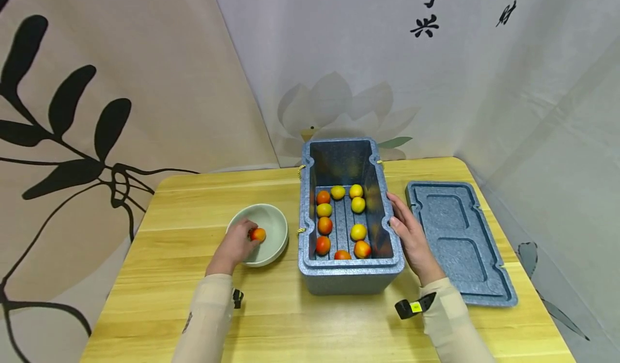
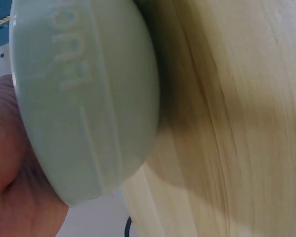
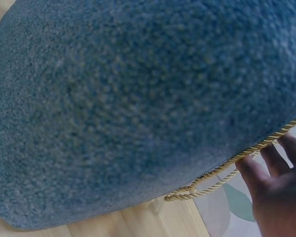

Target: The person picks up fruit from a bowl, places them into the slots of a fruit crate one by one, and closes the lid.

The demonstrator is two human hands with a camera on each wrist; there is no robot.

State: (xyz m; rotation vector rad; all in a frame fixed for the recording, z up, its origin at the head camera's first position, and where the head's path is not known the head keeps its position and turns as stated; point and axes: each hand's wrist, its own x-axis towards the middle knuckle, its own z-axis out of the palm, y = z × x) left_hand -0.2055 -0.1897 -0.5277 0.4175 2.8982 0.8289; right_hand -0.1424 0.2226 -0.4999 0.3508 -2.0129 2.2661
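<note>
My left hand (image 1: 237, 244) reaches into a pale green bowl (image 1: 277, 212). Its thumb and fingers pinch a small round orange-red fruit (image 1: 259, 235) inside. The left wrist view shows the bowl's outer wall (image 2: 89, 113) with raised lettering, while the fruit is hidden there. Against the right side of a speckled grey-blue foam box (image 1: 351, 279) rests my right hand (image 1: 411, 236), its fingers extended near a twisted gold cord (image 3: 227, 165). On the box's floor lie several small fruits, some yellow (image 1: 358, 232) and others orange-red (image 1: 323, 245).
A matching grey-blue lid (image 1: 460, 242) lies on the wooden table (image 1: 339, 330) to the right of the box. Behind the table hangs a printed cloth (image 1: 349, 50). The bowl stands left of the box with a narrow gap between them.
</note>
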